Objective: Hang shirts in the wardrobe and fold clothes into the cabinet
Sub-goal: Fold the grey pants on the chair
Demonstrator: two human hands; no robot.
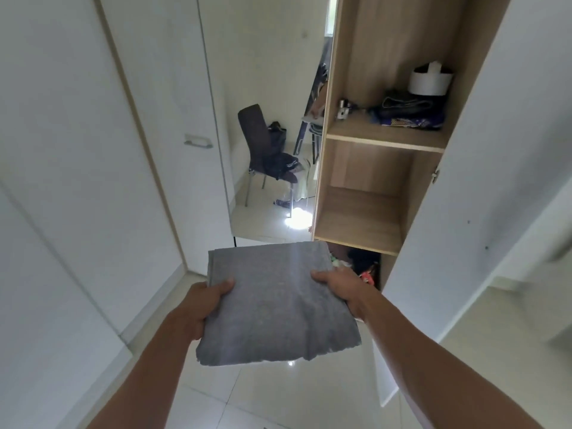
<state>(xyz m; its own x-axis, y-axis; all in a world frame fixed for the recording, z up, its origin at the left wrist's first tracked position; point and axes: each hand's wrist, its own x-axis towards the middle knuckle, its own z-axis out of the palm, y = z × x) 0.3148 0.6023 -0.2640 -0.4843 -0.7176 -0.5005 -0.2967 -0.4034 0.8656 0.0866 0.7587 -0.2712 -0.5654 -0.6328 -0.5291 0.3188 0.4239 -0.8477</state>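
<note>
Head view: both arms reach forward and down, carrying one folded cloth between them.
Left fingers: left hand (205, 300) grips the cloth's left edge — thumb (224, 286) on top, the other fingers hidden under the fabric.
Right fingers: right hand (342, 287) grips the right edge the same way, thumb lying on top, the rest underneath and out of sight.
Cloth (275, 305): grey, folded into a flat rectangle, held level in the air above the pale tiled floor (278, 397), just in front of the open cabinet.
Cabinet (383, 144): wood-toned inside, its white door (483, 181) swung open on the right.
Top shelf: dark folded fabric (408, 114), a white roll in a dark holder (430, 78) behind it, and small items at the left — too small to tell.
Middle shelf (359, 221): bare wood boards show.
Bottom compartment: dark and coloured things (362, 264) partly hidden behind the cloth and right hand.
Left side: white wardrobe doors with a metal handle (198, 140).
Beyond: dark chair (263, 144) with clothes draped over its seat, well apart from the hands.
</note>
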